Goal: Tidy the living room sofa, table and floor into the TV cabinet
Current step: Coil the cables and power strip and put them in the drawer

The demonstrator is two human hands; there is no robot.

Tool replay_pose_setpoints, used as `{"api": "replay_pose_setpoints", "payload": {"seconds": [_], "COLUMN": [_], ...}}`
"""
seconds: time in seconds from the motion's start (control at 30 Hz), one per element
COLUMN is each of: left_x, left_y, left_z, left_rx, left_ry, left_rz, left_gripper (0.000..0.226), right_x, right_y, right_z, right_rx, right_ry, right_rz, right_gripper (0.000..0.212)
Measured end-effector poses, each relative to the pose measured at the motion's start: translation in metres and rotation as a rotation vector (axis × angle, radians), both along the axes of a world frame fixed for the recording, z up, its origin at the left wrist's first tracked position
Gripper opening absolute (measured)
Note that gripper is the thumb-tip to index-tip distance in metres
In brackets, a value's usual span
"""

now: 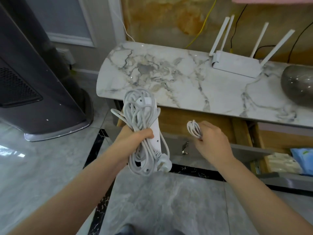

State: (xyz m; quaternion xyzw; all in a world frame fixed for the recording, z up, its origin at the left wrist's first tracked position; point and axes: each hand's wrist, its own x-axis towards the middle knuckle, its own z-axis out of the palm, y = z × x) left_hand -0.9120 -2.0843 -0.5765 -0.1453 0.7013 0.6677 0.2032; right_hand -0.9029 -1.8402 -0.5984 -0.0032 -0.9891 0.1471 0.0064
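Observation:
My left hand [133, 138] is shut around a white power strip [156, 133] and its coiled white cord, whose plug [163, 164] hangs at the bottom. It sits just in front of the left end of the TV cabinet, whose marble top [177, 78] fills the middle of the view. My right hand [213, 141] holds a small coil of thin white cable [194, 128] over an open wooden drawer [194, 121] with a grey front and a metal handle [184, 147].
A white router [237, 65] with several antennas and a dark glass bowl [298, 85] stand on the marble top. A second open drawer at the right holds tissue packs [301, 160]. A tall dark appliance [37, 78] stands on the tiled floor at the left.

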Motion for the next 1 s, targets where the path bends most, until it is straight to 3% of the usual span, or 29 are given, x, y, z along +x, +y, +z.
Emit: {"api": "replay_pose_setpoints", "payload": {"seconds": [0.03, 0.17, 0.27, 0.33, 0.47, 0.57, 0.67, 0.87, 1.0], "left_x": [-0.007, -0.041, -0.061, -0.069, -0.077, -0.082, -0.088, -0.111, -0.137], "left_y": [0.002, 0.011, 0.023, 0.033, 0.048, 0.055, 0.057, 0.046, 0.036], "left_z": [0.006, 0.026, 0.035, 0.03, -0.003, -0.034, -0.069, -0.123, -0.137], "left_rx": [-0.033, -0.355, -0.868, -1.18, -1.509, -1.608, -1.627, -1.687, -1.72], "left_ry": [0.023, 0.239, 0.546, 0.764, 0.965, 0.924, 0.828, 0.763, 0.775], "left_rz": [-0.001, -0.097, -0.323, -0.497, -0.86, -1.089, -1.164, -1.086, -0.925], "left_gripper": [0.021, 0.023, 0.052, 0.053, 0.052, 0.069, 0.077, 0.072, 0.05], "right_x": [-0.003, -0.006, -0.004, 0.002, 0.015, 0.021, 0.022, 0.029, 0.029], "right_y": [0.004, 0.016, 0.03, 0.034, 0.045, 0.05, 0.048, 0.05, 0.05], "right_z": [0.001, -0.016, -0.02, -0.02, -0.032, -0.033, -0.03, -0.04, -0.045], "right_rx": [0.051, 0.273, 0.109, -0.127, -0.356, -0.467, -0.514, -0.593, -0.634], "right_ry": [-0.019, -0.453, -0.513, -0.599, -0.701, -0.712, -0.701, -0.663, -0.646], "right_rz": [0.041, -0.011, -0.083, -0.153, -0.186, -0.219, -0.226, -0.261, -0.261], "right_gripper": [0.012, 0.007, 0.011, 0.015, 0.03, 0.038, 0.037, 0.044, 0.043]}}
